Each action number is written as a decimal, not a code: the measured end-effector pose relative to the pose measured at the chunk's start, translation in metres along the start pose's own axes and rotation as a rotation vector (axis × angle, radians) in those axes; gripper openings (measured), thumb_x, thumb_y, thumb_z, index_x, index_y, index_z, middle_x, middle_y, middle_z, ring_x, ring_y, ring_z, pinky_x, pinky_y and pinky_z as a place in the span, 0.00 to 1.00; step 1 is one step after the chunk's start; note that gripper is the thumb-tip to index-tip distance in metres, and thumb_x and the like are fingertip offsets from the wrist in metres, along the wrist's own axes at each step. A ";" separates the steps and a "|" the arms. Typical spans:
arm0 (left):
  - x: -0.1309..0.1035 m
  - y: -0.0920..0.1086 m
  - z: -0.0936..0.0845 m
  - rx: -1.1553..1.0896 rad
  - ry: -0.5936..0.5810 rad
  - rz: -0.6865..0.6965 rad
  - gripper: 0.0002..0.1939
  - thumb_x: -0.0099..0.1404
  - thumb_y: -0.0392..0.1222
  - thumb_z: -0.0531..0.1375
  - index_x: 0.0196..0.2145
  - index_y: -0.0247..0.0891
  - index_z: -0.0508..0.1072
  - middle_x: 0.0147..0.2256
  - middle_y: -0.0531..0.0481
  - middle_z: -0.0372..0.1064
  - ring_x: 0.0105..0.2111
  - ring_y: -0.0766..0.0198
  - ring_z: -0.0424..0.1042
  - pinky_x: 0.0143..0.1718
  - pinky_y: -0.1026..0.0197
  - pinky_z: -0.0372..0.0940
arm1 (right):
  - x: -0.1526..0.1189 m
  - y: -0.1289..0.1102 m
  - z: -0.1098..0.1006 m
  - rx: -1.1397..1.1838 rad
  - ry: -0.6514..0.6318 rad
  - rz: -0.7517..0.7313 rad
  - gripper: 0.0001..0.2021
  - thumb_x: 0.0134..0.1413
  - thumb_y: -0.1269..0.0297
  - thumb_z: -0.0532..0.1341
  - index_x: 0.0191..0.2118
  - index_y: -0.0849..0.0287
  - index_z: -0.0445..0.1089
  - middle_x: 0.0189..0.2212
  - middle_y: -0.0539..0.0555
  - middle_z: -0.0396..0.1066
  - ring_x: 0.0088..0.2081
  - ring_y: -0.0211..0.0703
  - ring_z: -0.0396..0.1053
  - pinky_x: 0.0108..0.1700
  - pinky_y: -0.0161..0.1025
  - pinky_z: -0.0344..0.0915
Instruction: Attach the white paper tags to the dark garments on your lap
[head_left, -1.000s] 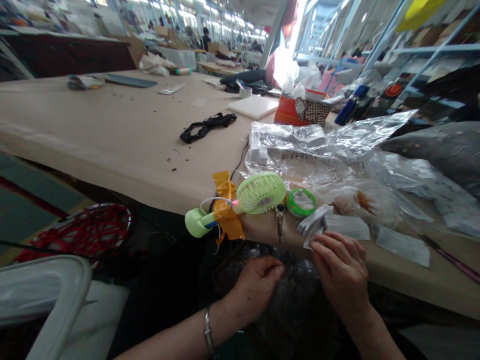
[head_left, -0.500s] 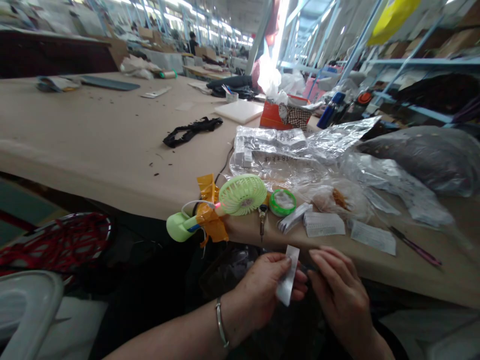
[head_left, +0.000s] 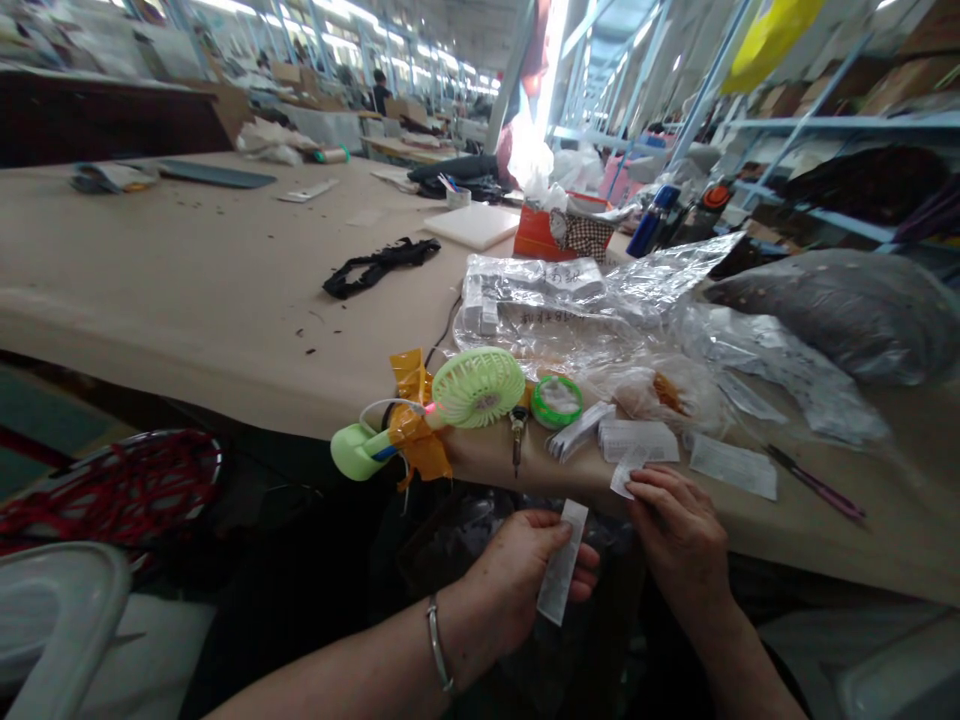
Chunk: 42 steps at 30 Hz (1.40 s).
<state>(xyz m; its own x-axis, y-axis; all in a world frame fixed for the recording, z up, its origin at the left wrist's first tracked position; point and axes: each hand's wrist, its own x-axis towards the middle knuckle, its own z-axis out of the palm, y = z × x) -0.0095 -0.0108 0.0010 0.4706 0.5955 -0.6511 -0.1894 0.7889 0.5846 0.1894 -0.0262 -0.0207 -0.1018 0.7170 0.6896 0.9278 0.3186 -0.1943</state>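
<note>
While left hand (head_left: 510, 570) is pinching forward-pointing strip (head_left: 560, 575) lengthwise under thumb (head_left: 553, 533), right hand (head_left: 681, 530) is touching slip (head_left: 627, 470), grip unclear.

L hand (head_left: 517, 572) held half-curled, thumb (head_left: 553, 532) pressed inward, R hand (head_left: 681, 525) turned back-up, fingers (head_left: 664, 490) bent tog., forearms (head_left: 345, 665) angled in

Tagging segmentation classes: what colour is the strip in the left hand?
The strip is white with faint grey marks; head view shows it best.

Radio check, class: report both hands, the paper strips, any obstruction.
Left hand gripping white strip. Right hand touching paper slip, pinch unclear. Green fan beyond left hand, nothing seen between hands.
</note>
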 end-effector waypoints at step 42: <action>-0.001 -0.007 -0.001 -0.084 0.053 -0.022 0.08 0.66 0.39 0.55 0.37 0.30 0.69 0.28 0.43 0.73 0.23 0.64 0.73 0.27 0.62 0.69 | -0.011 0.001 -0.036 -0.180 -0.036 0.091 0.21 0.62 0.57 0.56 0.57 0.63 0.62 0.49 0.65 0.69 0.54 0.57 0.65 0.53 0.56 0.65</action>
<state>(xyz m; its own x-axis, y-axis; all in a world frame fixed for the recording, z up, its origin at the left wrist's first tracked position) -0.0097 -0.0162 -0.0029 0.4298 0.5835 -0.6891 -0.2523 0.8104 0.5288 0.2042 -0.0561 -0.0040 -0.0244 0.7603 0.6491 0.9827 0.1375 -0.1242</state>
